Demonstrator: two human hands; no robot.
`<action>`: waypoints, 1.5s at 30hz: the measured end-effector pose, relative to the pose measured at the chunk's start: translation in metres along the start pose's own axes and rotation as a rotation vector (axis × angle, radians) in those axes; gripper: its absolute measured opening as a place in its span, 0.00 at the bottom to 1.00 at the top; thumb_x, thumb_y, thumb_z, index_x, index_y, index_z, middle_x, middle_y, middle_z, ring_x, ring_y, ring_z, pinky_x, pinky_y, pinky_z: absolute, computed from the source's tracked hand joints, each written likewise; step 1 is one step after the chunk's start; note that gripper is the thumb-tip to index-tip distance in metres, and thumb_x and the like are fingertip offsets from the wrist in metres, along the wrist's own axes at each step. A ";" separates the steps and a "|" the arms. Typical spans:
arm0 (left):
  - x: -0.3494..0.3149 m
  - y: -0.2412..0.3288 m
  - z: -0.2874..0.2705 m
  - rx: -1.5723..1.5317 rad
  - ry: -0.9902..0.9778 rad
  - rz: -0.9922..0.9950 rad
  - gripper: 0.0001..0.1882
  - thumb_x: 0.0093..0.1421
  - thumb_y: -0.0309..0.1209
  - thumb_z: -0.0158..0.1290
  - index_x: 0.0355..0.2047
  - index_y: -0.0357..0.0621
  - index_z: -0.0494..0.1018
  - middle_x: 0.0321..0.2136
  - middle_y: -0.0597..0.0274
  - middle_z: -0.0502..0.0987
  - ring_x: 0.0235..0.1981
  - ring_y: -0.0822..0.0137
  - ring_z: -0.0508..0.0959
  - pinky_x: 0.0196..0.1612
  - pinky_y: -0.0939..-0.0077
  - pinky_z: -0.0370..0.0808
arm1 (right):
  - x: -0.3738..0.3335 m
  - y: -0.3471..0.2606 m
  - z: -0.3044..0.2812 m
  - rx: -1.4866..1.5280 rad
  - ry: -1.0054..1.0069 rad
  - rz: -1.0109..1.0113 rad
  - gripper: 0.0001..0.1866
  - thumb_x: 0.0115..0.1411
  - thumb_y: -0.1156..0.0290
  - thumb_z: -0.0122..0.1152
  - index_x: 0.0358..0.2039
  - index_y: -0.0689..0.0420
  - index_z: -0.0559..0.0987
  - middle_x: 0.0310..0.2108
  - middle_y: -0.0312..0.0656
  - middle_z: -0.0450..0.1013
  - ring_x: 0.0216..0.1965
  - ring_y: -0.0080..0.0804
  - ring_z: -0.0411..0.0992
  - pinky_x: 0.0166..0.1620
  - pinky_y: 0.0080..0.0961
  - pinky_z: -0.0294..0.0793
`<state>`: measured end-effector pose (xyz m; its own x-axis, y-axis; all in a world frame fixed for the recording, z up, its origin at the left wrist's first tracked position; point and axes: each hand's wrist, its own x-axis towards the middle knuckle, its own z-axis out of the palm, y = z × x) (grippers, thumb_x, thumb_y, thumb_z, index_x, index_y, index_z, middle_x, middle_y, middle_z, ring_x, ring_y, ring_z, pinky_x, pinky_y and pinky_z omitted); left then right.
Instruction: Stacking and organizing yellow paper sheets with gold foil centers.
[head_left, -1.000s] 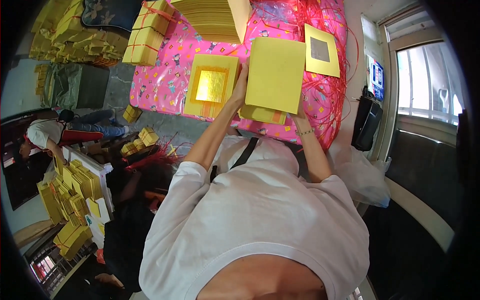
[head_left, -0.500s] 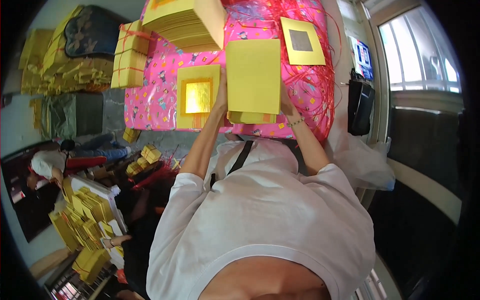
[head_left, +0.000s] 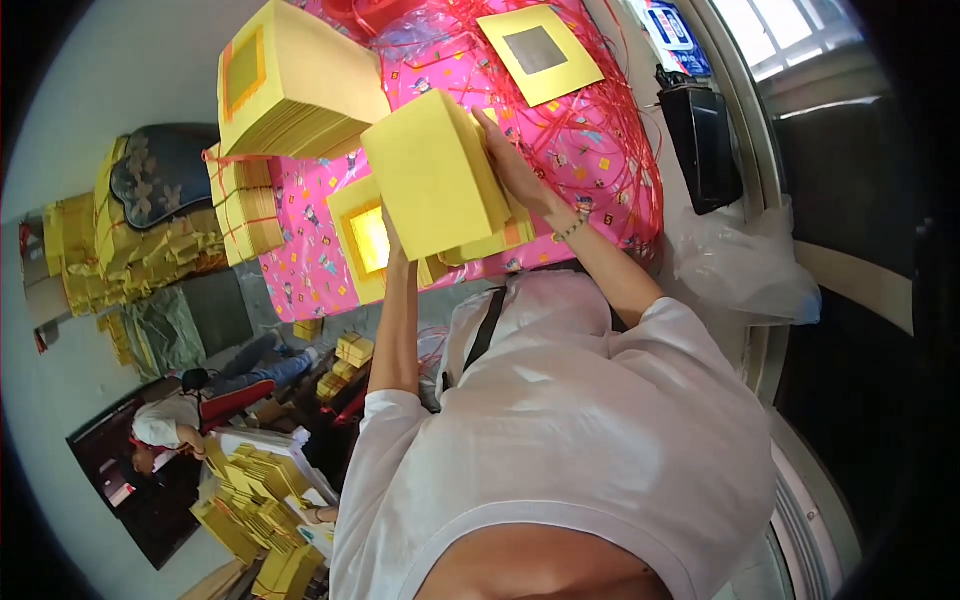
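Both hands, left (head_left: pixel 392 232) and right (head_left: pixel 510 165), clasp a yellow paper stack (head_left: pixel 435 170) by its sides, lifted over the pink table (head_left: pixel 600 150); squaring seems underway, and setting down next needs level edges.

Thick stack of plain yellow paper sheets (head_left: pixel 435 170) — square, tilted, raised over the pink table.
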<state>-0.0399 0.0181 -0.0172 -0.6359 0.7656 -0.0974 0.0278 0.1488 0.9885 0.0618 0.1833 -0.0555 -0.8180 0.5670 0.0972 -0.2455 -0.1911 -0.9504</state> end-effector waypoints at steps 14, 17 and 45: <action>0.021 0.021 -0.009 -0.108 0.006 -0.049 0.25 0.65 0.47 0.38 0.52 0.39 0.64 0.43 0.60 0.72 0.41 0.67 0.75 0.42 0.74 0.75 | -0.005 -0.028 -0.004 -0.147 0.145 0.119 0.14 0.62 0.69 0.54 0.46 0.62 0.74 0.35 0.36 0.75 0.34 0.18 0.71 0.38 0.16 0.71; 0.021 0.022 -0.011 -0.141 0.023 -0.064 0.25 0.65 0.46 0.38 0.52 0.39 0.64 0.42 0.60 0.72 0.40 0.67 0.75 0.41 0.74 0.75 | -0.004 -0.028 -0.004 -0.099 0.147 0.137 0.14 0.62 0.69 0.54 0.44 0.63 0.76 0.35 0.36 0.75 0.33 0.18 0.71 0.37 0.15 0.71; 0.005 0.041 -0.022 -0.482 0.213 -0.192 0.20 0.64 0.41 0.42 0.49 0.39 0.65 0.39 0.61 0.73 0.36 0.68 0.76 0.37 0.76 0.77 | 0.011 -0.032 -0.014 -0.033 0.026 0.307 0.12 0.59 0.68 0.58 0.39 0.62 0.75 0.25 0.30 0.70 0.25 0.13 0.65 0.28 0.12 0.66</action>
<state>-0.0592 0.0138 0.0250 -0.7380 0.6019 -0.3050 -0.4280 -0.0681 0.9012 0.0677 0.2067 -0.0285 -0.8377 0.5069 -0.2032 0.0286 -0.3309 -0.9432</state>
